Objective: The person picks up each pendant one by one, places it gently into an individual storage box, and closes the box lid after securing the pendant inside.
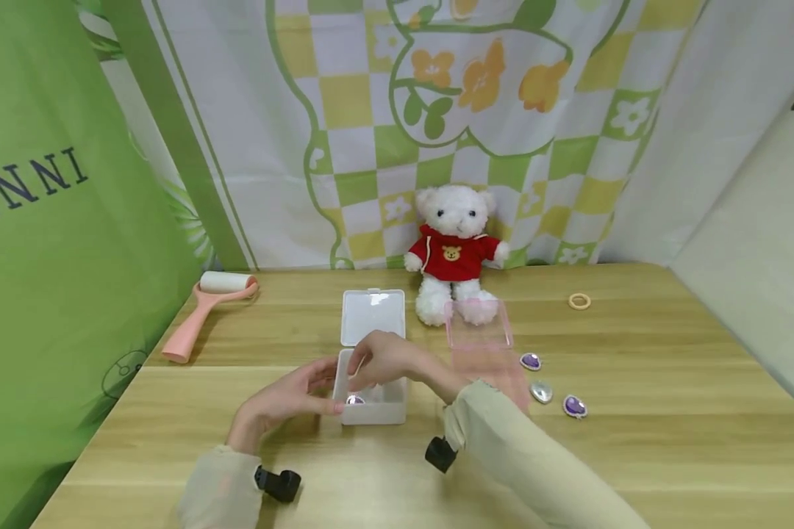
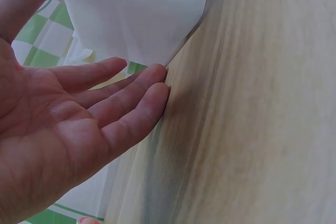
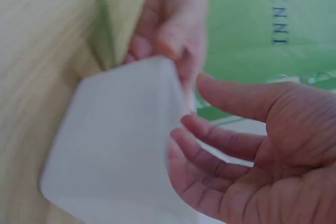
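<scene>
A translucent white plastic box (image 1: 373, 415) stands on the table, its hinged lid (image 1: 373, 317) tipped back away from me. Inside, near the front left corner, lies a purple gem with a pale rim (image 1: 355, 400). My left hand (image 1: 294, 393) is at the box's left side, thumb at the front corner; in the left wrist view its straight fingers (image 2: 131, 100) reach to the box's wall. Over the box's opening, my right hand (image 1: 387, 360) dips its fingertips inside. The right wrist view shows its fingers (image 3: 210, 153) loosely bent, thumb apart, nothing visible between them.
Right of the box stands an open pink transparent box (image 1: 479, 347), partly behind my right arm. Two purple gems (image 1: 531, 361) and a clear gem (image 1: 541, 392) lie beside it. A white teddy bear (image 1: 455, 250), a wooden ring (image 1: 578, 301) and a pink-handled lint roller (image 1: 195, 323) are farther back.
</scene>
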`<state>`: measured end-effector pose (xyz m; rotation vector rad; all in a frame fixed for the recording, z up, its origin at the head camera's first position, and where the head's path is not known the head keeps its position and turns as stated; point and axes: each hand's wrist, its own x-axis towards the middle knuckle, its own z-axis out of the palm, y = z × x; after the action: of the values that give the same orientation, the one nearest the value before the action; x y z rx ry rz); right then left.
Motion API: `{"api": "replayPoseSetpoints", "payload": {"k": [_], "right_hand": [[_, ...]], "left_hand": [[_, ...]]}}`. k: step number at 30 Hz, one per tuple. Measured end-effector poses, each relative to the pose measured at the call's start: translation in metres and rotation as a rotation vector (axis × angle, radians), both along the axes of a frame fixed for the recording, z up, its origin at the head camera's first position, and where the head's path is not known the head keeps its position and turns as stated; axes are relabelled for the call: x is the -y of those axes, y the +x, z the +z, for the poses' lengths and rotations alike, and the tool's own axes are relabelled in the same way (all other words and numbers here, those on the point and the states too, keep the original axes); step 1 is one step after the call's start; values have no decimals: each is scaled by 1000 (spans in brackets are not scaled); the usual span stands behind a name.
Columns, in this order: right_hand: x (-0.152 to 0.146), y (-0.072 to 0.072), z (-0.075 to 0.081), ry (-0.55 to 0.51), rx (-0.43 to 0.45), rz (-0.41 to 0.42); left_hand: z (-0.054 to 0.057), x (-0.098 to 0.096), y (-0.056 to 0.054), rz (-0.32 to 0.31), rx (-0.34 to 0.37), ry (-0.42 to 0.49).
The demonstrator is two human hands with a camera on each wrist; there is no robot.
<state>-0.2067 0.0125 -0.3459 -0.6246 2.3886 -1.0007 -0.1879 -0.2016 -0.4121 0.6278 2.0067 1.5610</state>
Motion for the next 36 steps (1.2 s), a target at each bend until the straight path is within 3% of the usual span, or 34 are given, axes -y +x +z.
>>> {"api": "replayPoseSetpoints", "payload": {"k": [6,13,19,25,30,36], "right_hand": [[-44,3,21,-183,-30,24],[-121,10,29,-284,-90,-81],[-189,16,13,-296,-87,-228],[-235,22,-13,-271,-31,-287],[-258,14,-37,-239,20,-321],[-277,1,-57,-273,118,-378]], "left_hand": [[-2,-1,-1,-20,-17,5],[-4,2,-1,-13,-4,6],[-3,0,-1,-9,-6,6],[0,0,0,-12,-6,-9],[0,1,0,-12,-3,-9],[0,0,-1,-31,-12,-3]]}}
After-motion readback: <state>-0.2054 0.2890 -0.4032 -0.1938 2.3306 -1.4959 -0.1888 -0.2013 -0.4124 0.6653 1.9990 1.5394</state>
